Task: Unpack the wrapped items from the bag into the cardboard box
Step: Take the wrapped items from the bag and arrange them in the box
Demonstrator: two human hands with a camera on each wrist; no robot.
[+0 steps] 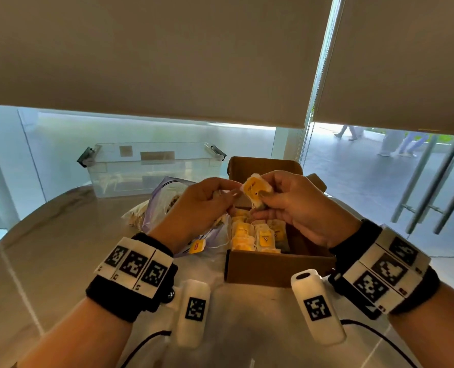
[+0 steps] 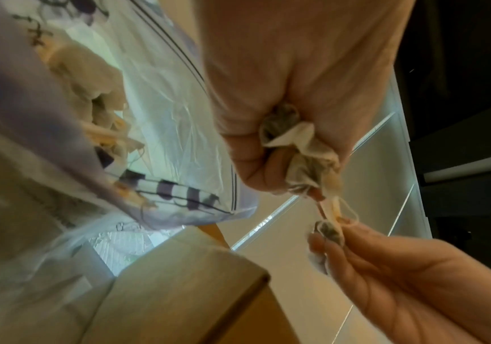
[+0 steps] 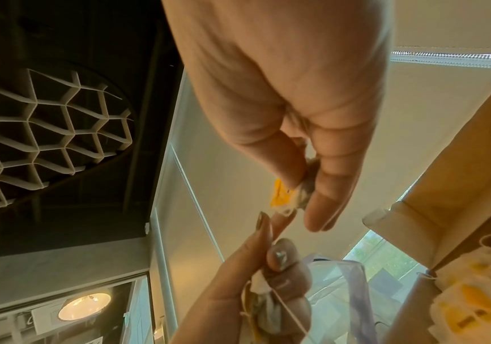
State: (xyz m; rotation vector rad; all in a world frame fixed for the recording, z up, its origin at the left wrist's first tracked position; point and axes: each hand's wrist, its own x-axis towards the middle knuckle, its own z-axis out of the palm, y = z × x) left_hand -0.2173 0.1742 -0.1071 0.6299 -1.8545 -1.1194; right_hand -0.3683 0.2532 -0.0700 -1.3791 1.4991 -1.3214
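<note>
Above the cardboard box (image 1: 279, 269), both hands pinch tea bags (image 1: 255, 191).

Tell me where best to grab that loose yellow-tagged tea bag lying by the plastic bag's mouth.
Probably pinch the yellow tag itself, coming from above on the near side. It lies flat and clear on the table at the plastic bag mouth, left of the cardboard box; its pouch is hidden.

Yellow tea bags (image 1: 249, 232), brown box (image 1: 276, 266)
</note>
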